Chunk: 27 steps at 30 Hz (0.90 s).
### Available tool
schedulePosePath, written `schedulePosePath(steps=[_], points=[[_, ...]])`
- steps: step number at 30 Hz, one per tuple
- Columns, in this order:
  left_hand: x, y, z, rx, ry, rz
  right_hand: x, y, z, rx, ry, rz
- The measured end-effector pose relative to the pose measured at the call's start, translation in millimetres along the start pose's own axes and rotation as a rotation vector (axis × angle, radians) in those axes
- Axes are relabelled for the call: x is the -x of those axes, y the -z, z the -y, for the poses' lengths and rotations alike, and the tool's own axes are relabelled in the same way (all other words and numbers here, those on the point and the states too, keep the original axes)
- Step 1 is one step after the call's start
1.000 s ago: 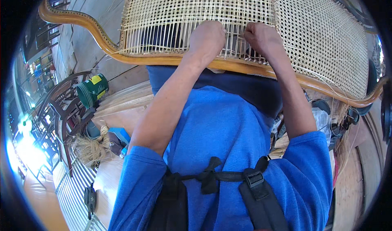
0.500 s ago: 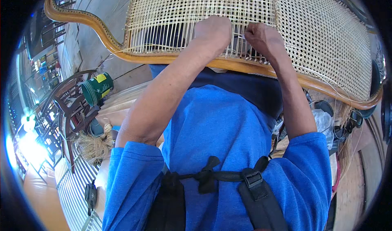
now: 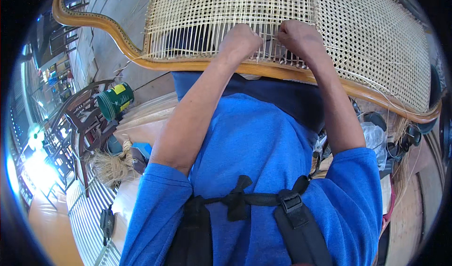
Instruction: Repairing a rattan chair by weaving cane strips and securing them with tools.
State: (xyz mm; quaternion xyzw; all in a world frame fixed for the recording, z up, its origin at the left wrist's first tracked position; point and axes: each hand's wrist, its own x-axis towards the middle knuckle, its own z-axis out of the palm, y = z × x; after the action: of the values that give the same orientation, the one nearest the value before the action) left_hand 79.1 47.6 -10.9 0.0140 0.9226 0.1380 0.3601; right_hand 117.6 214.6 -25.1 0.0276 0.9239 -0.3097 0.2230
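Observation:
Across the top lies a curved brown wooden frame point(image 3: 169, 65) strung with pale cane. Its left panel point(image 3: 226, 7) has an open square weave, with bare upright strands near the front rail. The right panel point(image 3: 376, 49) carries a denser pattern with small holes. My left hand point(image 3: 241, 41) is closed over the bare strands, just behind the rail. Close by on its right, my right hand point(image 3: 300, 36) is closed too, beside the line where the panels meet. What the fingers of either hand pinch is hidden. A loose cane strand point(image 3: 372, 91) trails along the right rail.
On the left are a green bucket point(image 3: 115, 100) with yellow labels, dark wooden chair frames point(image 3: 77, 129) and a bundle of pale fibre point(image 3: 110, 167). A clear plastic bag point(image 3: 374, 139) lies at the right below the rail.
My left hand has shifted left and slightly nearer to me. My right hand has moved a little left and away. Both stay closed over the cane.

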Motion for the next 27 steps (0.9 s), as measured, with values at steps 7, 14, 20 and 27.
schedulePosePath(steps=[7,14,20,27], points=[[-0.9,-0.2,8.8,0.315,-0.021,0.085,2.4,-3.9,-6.8,0.008,0.084,-0.075],[20.7,-0.5,6.5,-0.136,-0.306,-0.283,-1.4,-15.6,15.0,0.055,-0.004,-0.135],[21.8,-9.6,11.0,-0.338,-0.272,-0.339,2.4,-14.4,7.0,-0.042,0.011,-0.088],[-2.9,3.3,24.0,0.296,0.005,0.085,3.4,-17.7,0.7,-0.024,0.108,-0.169]])
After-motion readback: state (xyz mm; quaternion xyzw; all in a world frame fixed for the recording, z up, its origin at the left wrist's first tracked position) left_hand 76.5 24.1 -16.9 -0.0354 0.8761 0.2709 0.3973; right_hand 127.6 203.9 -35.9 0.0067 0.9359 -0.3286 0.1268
